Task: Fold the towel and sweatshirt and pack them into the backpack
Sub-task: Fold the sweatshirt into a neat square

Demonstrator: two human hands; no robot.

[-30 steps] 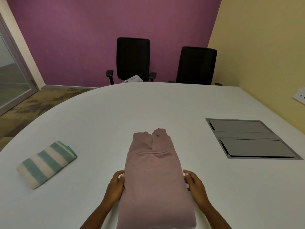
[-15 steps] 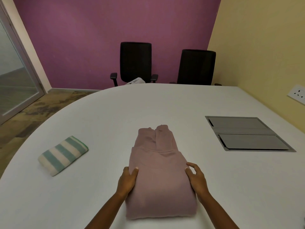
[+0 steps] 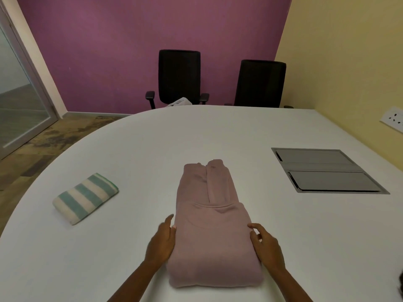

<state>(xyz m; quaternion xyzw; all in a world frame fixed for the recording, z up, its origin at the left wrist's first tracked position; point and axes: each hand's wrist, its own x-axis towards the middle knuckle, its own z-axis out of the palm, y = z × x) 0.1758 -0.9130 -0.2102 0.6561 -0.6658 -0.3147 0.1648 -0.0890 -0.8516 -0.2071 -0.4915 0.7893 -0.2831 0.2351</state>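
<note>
Towel (image 3: 85, 201), sweatshirt (image 3: 213, 243) lying folded on surface (image 3: 218, 138). Left hand (image 3: 162, 243), right hand (image 3: 267, 247) flanking sweatshirt, fingers (image 3: 168, 222) relaxed, touching edges, not clamping. Backpack not showing; packing remaining.

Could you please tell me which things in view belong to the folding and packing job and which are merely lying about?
Job: folded pink sweatshirt, folded striped towel, left hand and right hand at the sweatshirt's sides; no backpack in view.
Lying about: grey table hatch, two black chairs, wall socket, white cloth on one chair.
</note>
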